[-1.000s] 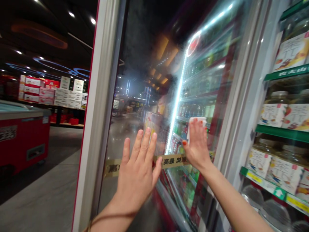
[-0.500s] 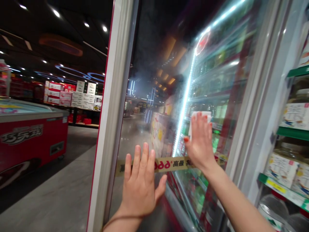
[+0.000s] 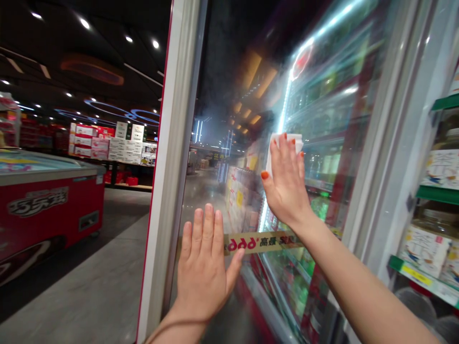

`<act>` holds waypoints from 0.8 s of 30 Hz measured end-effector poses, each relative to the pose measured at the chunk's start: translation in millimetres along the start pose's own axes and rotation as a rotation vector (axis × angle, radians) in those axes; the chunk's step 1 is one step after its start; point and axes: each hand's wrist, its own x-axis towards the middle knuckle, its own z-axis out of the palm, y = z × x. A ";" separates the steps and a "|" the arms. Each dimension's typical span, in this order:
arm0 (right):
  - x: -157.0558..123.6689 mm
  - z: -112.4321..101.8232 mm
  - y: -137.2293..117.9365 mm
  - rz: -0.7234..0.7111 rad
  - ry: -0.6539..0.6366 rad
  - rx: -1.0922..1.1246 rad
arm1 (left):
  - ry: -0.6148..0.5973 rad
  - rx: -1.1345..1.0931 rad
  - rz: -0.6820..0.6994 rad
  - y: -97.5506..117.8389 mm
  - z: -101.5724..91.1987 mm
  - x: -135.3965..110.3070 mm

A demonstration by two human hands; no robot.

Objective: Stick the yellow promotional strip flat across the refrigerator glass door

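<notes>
Fogged glass door [image 3: 222, 110], left hand [image 3: 204, 270] spread flat; right hand [image 3: 287, 188] flat, pressing white cloth [image 3: 293, 138]

Right hand [image 3: 285, 184] presses white cloth [image 3: 287, 140] against glass door [image 3: 229, 95].

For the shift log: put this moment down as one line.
left hand: flat on glass door | right hand: presses white cloth to glass, higher up | door: swung open | shelves: labelled bottles

Gold strip [image 3: 263, 242] on glass door [image 3: 229, 119]: red "666" w/ Chinese chars, mirrored.
</notes>
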 end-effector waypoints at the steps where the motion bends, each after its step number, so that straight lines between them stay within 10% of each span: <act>1: 8.3 1.9 -5.4 0.014 0.016 -0.004 | -0.001 0.000 0.000 -0.2 1.5 -0.6; 7: 32.2 3.5 -36.8 -0.661 -0.141 0.055 | -0.002 -0.053 -0.013 -1.5 2.2 -5.1; 12: 84.3 2.8 -18.3 -0.277 -0.070 0.104 | -0.026 -0.058 -0.016 -1.8 3.6 -5.7; 19: 56.9 8.3 -42.6 -0.688 -0.174 0.118 | 0.006 -0.126 0.007 -6.5 -3.0 -7.1; 24: 81.6 3.9 -15.0 -0.349 -0.133 0.066 | 0.065 -0.153 -0.030 -8.0 -8.5 10.7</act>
